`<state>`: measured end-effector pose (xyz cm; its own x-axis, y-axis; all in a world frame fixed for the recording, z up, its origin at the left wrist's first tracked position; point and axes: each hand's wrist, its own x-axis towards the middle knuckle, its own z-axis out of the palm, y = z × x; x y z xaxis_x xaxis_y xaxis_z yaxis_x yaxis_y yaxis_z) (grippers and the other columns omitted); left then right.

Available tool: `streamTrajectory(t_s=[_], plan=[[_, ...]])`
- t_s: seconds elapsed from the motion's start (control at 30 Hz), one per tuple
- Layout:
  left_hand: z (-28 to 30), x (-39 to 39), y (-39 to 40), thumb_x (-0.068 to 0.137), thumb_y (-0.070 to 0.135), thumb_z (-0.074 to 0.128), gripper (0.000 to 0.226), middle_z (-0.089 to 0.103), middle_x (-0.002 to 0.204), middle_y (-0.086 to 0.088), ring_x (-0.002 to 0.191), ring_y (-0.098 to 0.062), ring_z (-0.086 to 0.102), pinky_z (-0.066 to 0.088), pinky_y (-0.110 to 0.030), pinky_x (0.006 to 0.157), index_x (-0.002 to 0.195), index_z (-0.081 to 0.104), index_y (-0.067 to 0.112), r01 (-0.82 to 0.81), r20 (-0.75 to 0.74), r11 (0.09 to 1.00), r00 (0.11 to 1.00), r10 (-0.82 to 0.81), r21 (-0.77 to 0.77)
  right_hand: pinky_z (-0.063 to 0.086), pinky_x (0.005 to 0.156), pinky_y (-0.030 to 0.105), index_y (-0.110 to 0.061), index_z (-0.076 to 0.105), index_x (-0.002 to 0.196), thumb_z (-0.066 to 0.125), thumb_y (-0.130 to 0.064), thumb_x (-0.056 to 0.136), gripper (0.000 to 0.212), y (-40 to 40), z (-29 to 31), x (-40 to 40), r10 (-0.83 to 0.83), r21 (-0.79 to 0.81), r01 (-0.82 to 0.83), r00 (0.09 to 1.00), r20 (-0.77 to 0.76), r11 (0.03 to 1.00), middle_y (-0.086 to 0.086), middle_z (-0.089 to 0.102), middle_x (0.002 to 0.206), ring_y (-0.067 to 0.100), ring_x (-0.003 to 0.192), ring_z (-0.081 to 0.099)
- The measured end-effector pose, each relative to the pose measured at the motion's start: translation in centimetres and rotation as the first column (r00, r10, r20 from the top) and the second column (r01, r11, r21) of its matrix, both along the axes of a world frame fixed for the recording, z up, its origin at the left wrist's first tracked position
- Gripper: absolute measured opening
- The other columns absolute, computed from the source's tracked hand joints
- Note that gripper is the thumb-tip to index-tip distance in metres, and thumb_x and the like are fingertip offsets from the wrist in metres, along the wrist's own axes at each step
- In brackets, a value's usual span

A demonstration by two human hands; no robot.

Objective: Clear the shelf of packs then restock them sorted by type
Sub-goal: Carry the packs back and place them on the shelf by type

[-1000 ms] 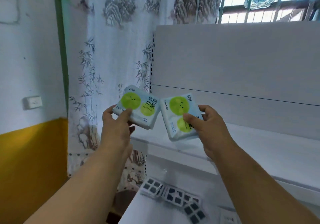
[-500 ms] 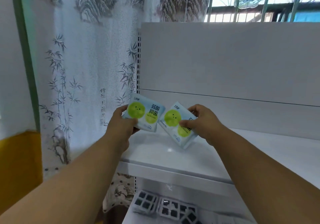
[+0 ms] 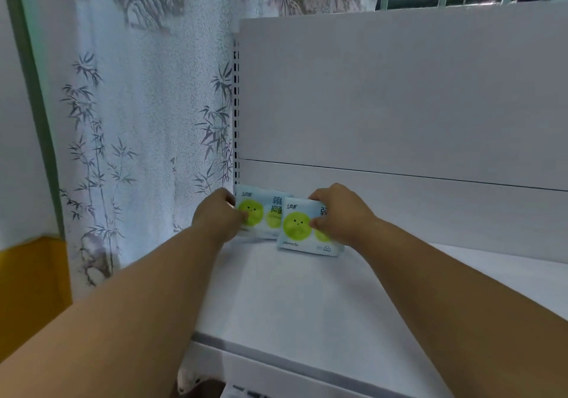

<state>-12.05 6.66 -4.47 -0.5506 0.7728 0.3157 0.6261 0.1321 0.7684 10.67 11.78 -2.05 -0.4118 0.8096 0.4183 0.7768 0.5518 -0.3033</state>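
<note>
Two pale blue packs with green smiley circles stand upright at the far left of the white shelf [image 3: 307, 299], by its back panel. The left pack [image 3: 261, 213] sits behind the right pack [image 3: 302, 228], whose near edge overlaps it. Hands hide part of each pack's print. The left hand [image 3: 215, 219] pinches the left pack's left edge; the right hand [image 3: 338, 213] curls over the right pack's right side, thumb on its face.

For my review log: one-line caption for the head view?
Left hand and right hand stand two green-dotted packs upright at the white shelf's back-left corner.
</note>
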Motion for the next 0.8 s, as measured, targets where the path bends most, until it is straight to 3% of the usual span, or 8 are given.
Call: streamTrajectory(t_s=[0.1,0.23,0.37,0.57,0.7,0.8], plan=[[0.2,0.1,2.3,0.086,0.019,0.068,0.023,0.060,0.100,-0.005,0.091,-0.024,0.055,0.043,-0.031,0.075,0.105,0.056,0.015,-0.004,-0.149,0.995,0.989,-0.011,-0.104,0.042,0.092,0.039,-0.027,0.054,0.126,0.065,-0.037,0.088,0.040,1.4,-0.5,-0.7,-0.097,0.163,0.071,0.982,0.163,0.984,0.002,0.053,0.117,0.027,0.113,0.048],[-0.2,-0.6,4.4,0.087,0.012,0.060,0.026,0.063,0.109,-0.010,0.094,-0.026,0.054,0.040,-0.030,0.074,0.113,0.057,0.012,-0.051,-0.217,0.991,0.976,0.024,-0.120,0.036,0.087,0.038,-0.024,0.049,0.124,0.057,-0.038,0.093,0.034,3.2,-0.8,-1.5,-0.232,0.370,0.111,0.925,0.301,0.922,0.001,0.055,0.116,0.025,0.110,0.048],[0.3,-0.9,6.5,0.088,0.009,0.052,0.023,0.062,0.110,-0.011,0.096,-0.027,0.055,0.041,-0.032,0.074,0.110,0.055,0.011,-0.091,-0.270,0.984,0.962,0.047,-0.156,0.032,0.080,0.037,-0.022,0.049,0.118,0.055,-0.025,0.091,0.028,5.0,-1.3,-2.6,-0.270,0.416,0.136,0.921,0.282,0.899,0.000,0.056,0.111,0.025,0.104,0.049],[0.6,-2.1,8.1,0.089,0.008,0.047,0.022,0.061,0.109,-0.010,0.096,-0.027,0.056,0.045,-0.034,0.077,0.108,0.056,0.011,-0.123,-0.366,0.977,0.929,0.051,-0.175,0.035,0.084,0.037,-0.022,0.048,0.121,0.055,-0.023,0.091,0.031,6.6,-1.8,-2.7,-0.312,0.423,0.184,0.915,0.256,0.887,0.002,0.054,0.113,0.025,0.105,0.048],[0.1,-2.5,8.8,0.089,0.013,0.052,0.014,0.062,0.108,-0.010,0.089,-0.024,0.052,0.044,-0.033,0.075,0.103,0.052,0.012,-0.069,-0.320,0.978,0.947,0.003,-0.195,0.038,0.082,0.035,-0.020,0.054,0.118,0.055,-0.019,0.089,0.029,7.1,-2.1,-3.5,-0.263,0.423,0.150,0.938,0.225,0.894,0.004,0.049,0.114,0.025,0.104,0.044],[-0.1,-1.7,8.9,0.086,0.025,0.059,0.032,0.057,0.098,-0.006,0.089,-0.026,0.054,0.046,-0.034,0.075,0.110,0.045,0.010,-0.018,-0.224,0.990,0.975,-0.013,-0.138,0.036,0.081,0.034,-0.017,0.053,0.119,0.058,-0.014,0.086,0.033,6.8,-2.2,-4.2,-0.256,0.401,0.156,0.944,0.209,0.903,0.007,0.046,0.116,0.026,0.105,0.043]])
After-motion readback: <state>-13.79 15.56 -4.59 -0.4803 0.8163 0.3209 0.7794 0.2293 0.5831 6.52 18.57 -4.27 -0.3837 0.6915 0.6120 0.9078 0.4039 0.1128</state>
